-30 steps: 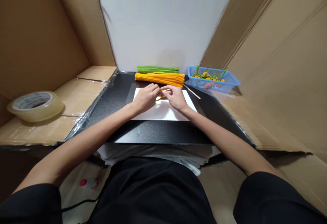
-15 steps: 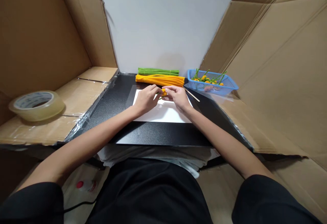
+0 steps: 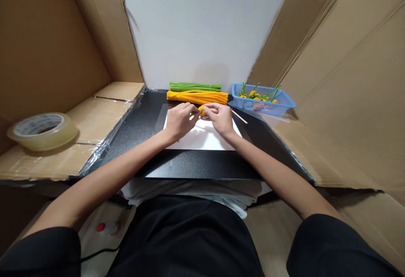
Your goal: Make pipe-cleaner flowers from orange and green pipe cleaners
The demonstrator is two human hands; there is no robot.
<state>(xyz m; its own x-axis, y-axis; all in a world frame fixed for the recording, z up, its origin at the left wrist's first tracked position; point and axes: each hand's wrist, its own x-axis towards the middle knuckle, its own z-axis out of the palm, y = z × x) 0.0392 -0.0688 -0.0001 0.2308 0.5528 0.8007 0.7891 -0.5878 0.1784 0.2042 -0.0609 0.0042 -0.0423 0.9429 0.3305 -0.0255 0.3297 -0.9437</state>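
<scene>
A small orange pipe-cleaner piece (image 3: 201,111) is pinched between the left hand (image 3: 180,121) and right hand (image 3: 220,119), its long axis hidden.

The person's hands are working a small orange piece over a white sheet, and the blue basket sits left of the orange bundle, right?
Not the basket: the head view shows the blue basket right of the orange bundle. The left hand and right hand do work the small orange piece over the white sheet.
</scene>
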